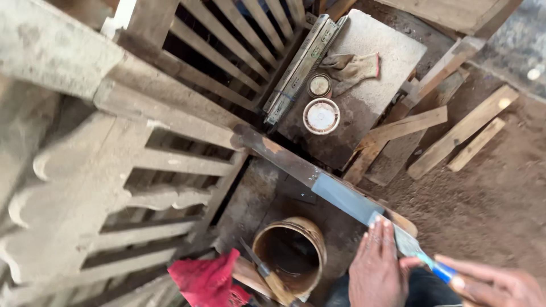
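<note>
Left hand (376, 267): fingers lay flat, together, on the plank (318, 176).
Right hand (500, 284): fingers clamped on brush (418, 253).

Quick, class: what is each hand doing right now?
Left hand: open, fingers pressed flat on the grey-painted plank.
Right hand: closed on the blue-handled putty knife, blade against the plank.

Your wooden plank (296, 162): rough bare grain, one stretch coated smooth matt grey | your putty knife (410, 245): dull metal blade, glossy blue plastic handle | bucket (291, 250): rusty, grimy metal | red rag (207, 279): soft matt cloth | slatted wooden frame (142, 165): dusty, chalky matt | drawer slides (301, 65): shiny metal
</note>
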